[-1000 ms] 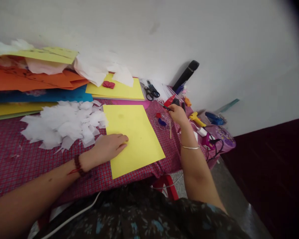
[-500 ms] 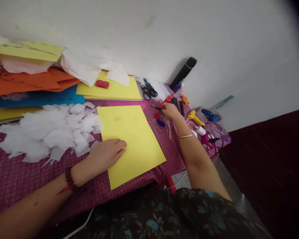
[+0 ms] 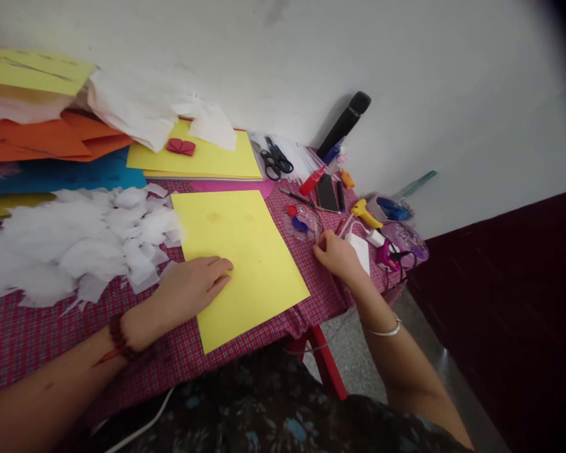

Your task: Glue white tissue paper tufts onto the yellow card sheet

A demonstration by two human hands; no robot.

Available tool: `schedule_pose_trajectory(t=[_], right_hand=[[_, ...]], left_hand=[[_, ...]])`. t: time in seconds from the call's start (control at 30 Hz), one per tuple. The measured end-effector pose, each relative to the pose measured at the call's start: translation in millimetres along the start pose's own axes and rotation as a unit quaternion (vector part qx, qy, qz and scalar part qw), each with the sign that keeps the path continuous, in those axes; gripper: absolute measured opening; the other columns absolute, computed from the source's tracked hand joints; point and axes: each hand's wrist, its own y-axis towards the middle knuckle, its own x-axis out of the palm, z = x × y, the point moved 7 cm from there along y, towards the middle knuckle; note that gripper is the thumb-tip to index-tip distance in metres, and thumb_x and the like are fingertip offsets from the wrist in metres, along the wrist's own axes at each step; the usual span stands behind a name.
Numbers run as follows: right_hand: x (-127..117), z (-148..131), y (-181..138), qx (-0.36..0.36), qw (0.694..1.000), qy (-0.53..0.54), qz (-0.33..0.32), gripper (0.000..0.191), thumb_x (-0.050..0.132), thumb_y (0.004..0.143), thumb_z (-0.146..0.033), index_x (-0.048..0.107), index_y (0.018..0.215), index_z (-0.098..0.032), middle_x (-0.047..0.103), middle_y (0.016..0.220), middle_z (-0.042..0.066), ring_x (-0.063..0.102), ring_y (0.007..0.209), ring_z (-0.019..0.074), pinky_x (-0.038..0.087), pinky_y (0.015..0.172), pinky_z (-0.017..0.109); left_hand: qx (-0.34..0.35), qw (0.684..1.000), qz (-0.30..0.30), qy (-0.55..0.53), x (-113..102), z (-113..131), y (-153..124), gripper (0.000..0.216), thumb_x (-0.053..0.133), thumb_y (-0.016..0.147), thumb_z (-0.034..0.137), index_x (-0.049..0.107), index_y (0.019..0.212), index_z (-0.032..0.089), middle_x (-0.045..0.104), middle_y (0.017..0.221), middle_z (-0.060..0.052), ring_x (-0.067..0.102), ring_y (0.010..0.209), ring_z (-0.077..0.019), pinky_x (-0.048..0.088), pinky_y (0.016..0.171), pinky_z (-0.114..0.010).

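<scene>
A sheet of yellow paper (image 3: 255,270) lies flat on the checked cloth. Resting on its left edge is my left hand (image 3: 193,283), fingers stretched out and holding nothing. My right hand (image 3: 337,255) is to the right of the sheet, low over the cloth. Its thumb and fingers are pinched at the near end of a thin light-brown stick (image 3: 317,230), partly hidden by them. The stick's far end reaches a clear plastic dish (image 3: 309,217) with a red blob and a blue blob. Beyond the dish lies a dark slender pen or brush (image 3: 298,197).
Torn white tissue (image 3: 94,245) is heaped on the left. Behind are yellow sheets (image 3: 207,160) and black scissors (image 3: 271,165). On the right are a red bottle (image 3: 312,180), a phone (image 3: 327,194), a yellow glue gun (image 3: 366,214) and a white box (image 3: 360,251) with cables.
My right hand has left the dark pen or brush and come nearer to me, to the thin stick. My left hand stays on the yellow paper. The view has shifted slightly.
</scene>
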Motion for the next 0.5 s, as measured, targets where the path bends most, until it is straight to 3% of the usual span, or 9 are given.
schedule_pose_trajectory(t=[0.27,0.5], right_hand=[[9.2,0.0,9.1,0.03,0.999,0.028,0.002,0.014,0.052,0.082,-0.023,0.053,0.097,-0.02,0.072,0.091,0.008,0.068,0.082,0.0233,0.038,0.066,0.029],[12.9,-6.8,-17.8,-0.021,0.997,0.012,-0.07,0.009,0.053,0.081,-0.026,0.054,0.088,-0.021,0.071,0.083,0.006,0.065,0.075,0.021,0.036,0.065,0.028]], left_hand=[[0.009,1.0,0.019,0.003,-5.2,4.0,-0.6,0.023,0.044,0.097,0.03,0.063,0.108,0.022,0.071,0.105,-0.004,0.066,0.097,-0.0196,0.049,0.073,-0.027],[0.012,0.999,0.03,-0.009,-4.0,2.3,-0.8,0.023,0.044,0.097,0.03,0.063,0.106,0.023,0.07,0.101,-0.003,0.066,0.095,-0.019,0.049,0.073,-0.027]])
